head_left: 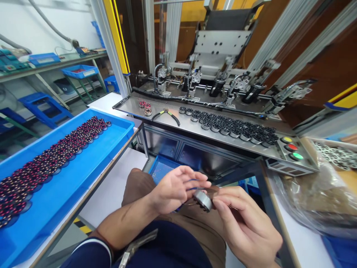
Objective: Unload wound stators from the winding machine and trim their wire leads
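Observation:
Low over my lap is a ring-shaped motor stator (203, 201) with a silver outer rim and black teeth along its lower edge. My left hand (178, 186) turns its palm toward me; its lower fingers meet the stator while the upper ones stretch out above it. On the other side, my right hand (242, 219) pinches thumb against forefinger close to the stator's rim. Thin copper wire (232, 207) shows at these fingers, and the exact grip is partly hidden. Ahead on the metal ledge lie pliers (166, 111) with yellow-and-black handles, jaws away from me.
Rows of black-and-silver stators (234, 128) cover the ledge, left of a button box (292, 149). Several copper-wound stators (146, 108) sit near the pliers. At left, a blue tray (111, 145) holds many wound ones. Behind stands a winding machine (220, 74); bagged metal rings (334, 154) are at right.

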The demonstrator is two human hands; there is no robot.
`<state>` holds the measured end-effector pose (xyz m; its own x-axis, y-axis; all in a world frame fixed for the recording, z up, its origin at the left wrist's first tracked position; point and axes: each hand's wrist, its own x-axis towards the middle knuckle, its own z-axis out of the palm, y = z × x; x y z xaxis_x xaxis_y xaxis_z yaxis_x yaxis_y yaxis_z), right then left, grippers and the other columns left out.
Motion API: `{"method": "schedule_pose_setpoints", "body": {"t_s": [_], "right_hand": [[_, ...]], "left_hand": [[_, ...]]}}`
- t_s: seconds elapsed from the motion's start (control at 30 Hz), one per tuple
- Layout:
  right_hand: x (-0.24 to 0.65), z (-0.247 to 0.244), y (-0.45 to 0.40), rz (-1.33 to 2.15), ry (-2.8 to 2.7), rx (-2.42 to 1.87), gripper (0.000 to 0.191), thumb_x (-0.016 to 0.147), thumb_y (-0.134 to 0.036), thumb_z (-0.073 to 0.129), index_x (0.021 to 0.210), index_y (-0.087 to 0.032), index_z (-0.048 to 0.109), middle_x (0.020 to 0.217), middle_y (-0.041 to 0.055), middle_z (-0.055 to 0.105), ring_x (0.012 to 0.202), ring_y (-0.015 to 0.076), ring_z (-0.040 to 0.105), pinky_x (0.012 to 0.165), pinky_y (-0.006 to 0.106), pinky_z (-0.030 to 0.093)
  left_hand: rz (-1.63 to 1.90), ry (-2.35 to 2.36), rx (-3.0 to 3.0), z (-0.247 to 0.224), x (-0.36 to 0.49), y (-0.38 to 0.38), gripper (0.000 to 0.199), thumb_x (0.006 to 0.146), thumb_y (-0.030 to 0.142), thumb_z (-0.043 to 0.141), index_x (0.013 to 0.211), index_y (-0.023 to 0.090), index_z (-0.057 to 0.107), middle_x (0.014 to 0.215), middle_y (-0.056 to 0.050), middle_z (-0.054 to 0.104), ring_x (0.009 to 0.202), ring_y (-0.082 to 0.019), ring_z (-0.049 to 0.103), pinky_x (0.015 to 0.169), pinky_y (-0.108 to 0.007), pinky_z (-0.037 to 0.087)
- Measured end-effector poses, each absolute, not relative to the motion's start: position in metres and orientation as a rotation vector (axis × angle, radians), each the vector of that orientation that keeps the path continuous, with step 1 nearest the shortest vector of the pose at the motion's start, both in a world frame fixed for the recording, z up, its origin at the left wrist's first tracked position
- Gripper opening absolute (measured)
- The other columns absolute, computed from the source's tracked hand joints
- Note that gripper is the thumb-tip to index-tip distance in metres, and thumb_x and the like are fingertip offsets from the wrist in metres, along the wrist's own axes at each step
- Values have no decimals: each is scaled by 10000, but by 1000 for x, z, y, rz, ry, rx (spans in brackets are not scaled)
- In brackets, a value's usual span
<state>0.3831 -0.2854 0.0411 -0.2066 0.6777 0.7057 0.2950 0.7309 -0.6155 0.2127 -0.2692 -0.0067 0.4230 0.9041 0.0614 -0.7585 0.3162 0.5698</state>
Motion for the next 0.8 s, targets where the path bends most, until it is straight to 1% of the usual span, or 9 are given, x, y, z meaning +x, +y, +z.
{"method": "schedule_pose_setpoints", "body": {"t_s": [0.07,0.17,0.23,0.33,0.47,0.53,0.67,0.73,0.8], "right_hand": [[385,47,-282,464,-1852,-698,197,870,-19,606,863,-204,675,706,26,664,611,165,644,539,272,546],[389,54,-279,471,-1919,-645,200,873,-25,606,889,-208,685,716,33,678,615,173,656,529,270,546],[393,56,-279,437,-1918,-671,193,872,-30,613,886,-208,686,714,33,670,607,170,647,510,264,527],[396,55,-282,357,-1888,-762,190,878,-30,618,877,-209,680,726,29,656,615,160,631,513,263,506],[395,54,-283,358,-1833,-835,198,907,-33,596,834,-205,662,727,22,643,624,141,613,538,255,501],[392,55,-281,424,-1840,-801,195,915,-45,589,825,-204,660,712,19,644,626,143,617,543,257,508],[390,57,-276,487,-1921,-668,178,899,-53,599,872,-212,673,705,23,672,613,168,641,529,279,521],[391,56,-275,460,-1938,-663,183,895,-55,597,887,-219,677,714,27,677,610,175,643,520,287,512],[392,55,-277,428,-1922,-702,186,896,-60,606,888,-230,680,719,28,675,615,180,638,518,298,496]], "left_hand": [[922,302,635,-8,214,-260,516,689,545,852,983,150,695,972,-93,765,919,-219,745,785,-288,568],[402,190,768,-11,214,-249,717,748,809,605,835,104,701,740,-113,742,684,-249,735,602,-327,563],[330,142,781,-11,214,-250,692,736,791,637,844,109,683,712,-114,738,656,-265,734,570,-342,563],[655,201,725,-8,214,-260,492,741,536,814,996,152,643,825,-91,759,700,-227,749,599,-293,570],[1055,263,674,0,215,-270,463,628,205,932,973,192,624,1124,-84,732,995,-227,743,833,-330,584],[1128,269,627,2,216,-267,481,611,281,946,970,201,635,1156,-71,727,1080,-230,717,893,-338,567],[593,184,676,2,214,-254,653,709,736,723,953,131,714,857,-84,761,776,-224,747,694,-323,583],[341,124,734,1,212,-252,730,751,801,615,891,93,727,765,-109,749,699,-244,742,619,-328,575],[409,145,756,2,210,-256,646,799,727,638,902,94,716,780,-113,752,706,-235,749,600,-299,572]]}}
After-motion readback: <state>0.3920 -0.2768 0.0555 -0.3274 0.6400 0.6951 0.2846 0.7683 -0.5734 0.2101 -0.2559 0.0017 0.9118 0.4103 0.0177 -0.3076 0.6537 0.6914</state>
